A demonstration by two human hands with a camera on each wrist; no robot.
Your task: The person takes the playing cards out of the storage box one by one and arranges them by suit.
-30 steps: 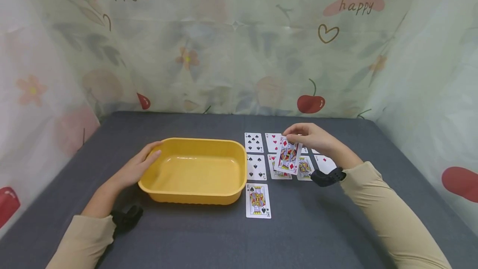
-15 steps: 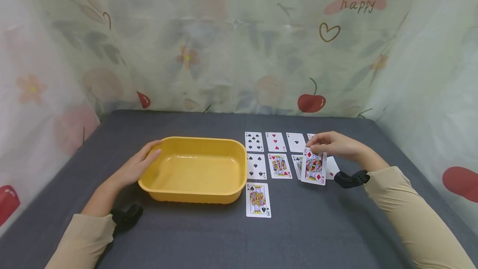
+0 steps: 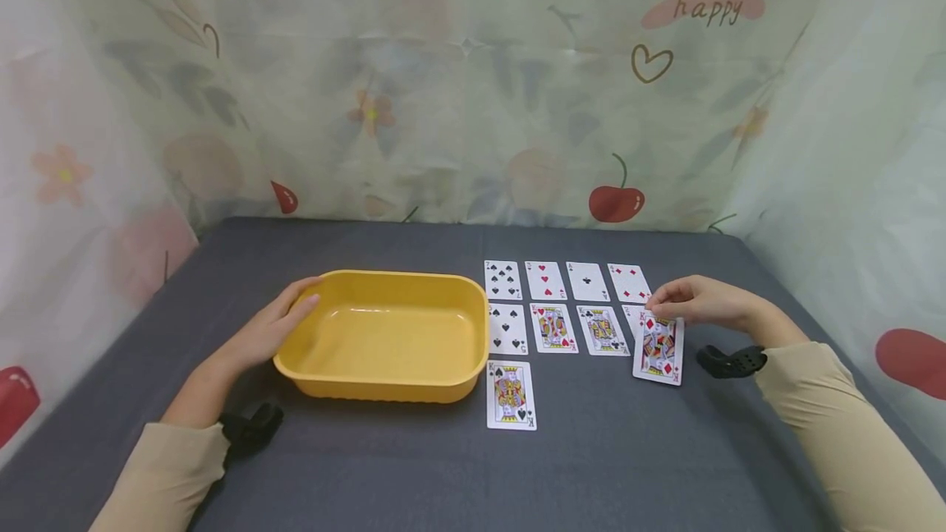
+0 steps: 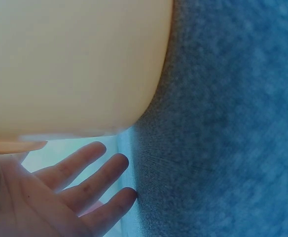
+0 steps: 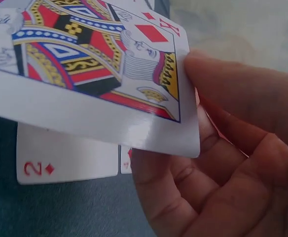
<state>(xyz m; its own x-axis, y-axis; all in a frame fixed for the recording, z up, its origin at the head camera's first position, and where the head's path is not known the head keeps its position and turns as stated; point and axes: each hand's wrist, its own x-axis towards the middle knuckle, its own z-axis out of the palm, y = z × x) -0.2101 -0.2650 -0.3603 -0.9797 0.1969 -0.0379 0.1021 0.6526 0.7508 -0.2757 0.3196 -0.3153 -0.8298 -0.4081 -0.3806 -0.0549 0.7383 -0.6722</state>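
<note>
In the head view my right hand (image 3: 705, 302) pinches the king of diamonds (image 3: 658, 347) by its top edge, thumb on the face and fingers behind in the right wrist view. This card is tilted and overlaps most of the two of diamonds (image 5: 65, 153). My left hand (image 3: 269, 325) holds the left rim of the yellow tray (image 3: 384, 394), thumb over the edge. Several of its fingers (image 4: 104, 182) spread below the rim, outside the wall. Left of the king of diamonds lie the king of clubs (image 3: 603, 330) and king of hearts (image 3: 554, 327), face up.
A back row holds the seven of spades (image 3: 502, 280), three of hearts (image 3: 545, 280), ace of clubs (image 3: 588, 282) and four of diamonds (image 3: 627, 281). The five of spades (image 3: 507, 328) sits beside the tray, the king of spades (image 3: 511, 395) in front of it. Patterned curtains (image 3: 466, 105) enclose the dark table (image 3: 414, 474).
My right hand has carried the king of diamonds rightward and slightly nearer, from over the king of hearts, past the king of clubs, to the two of diamonds. The left hand and tray stay put.
</note>
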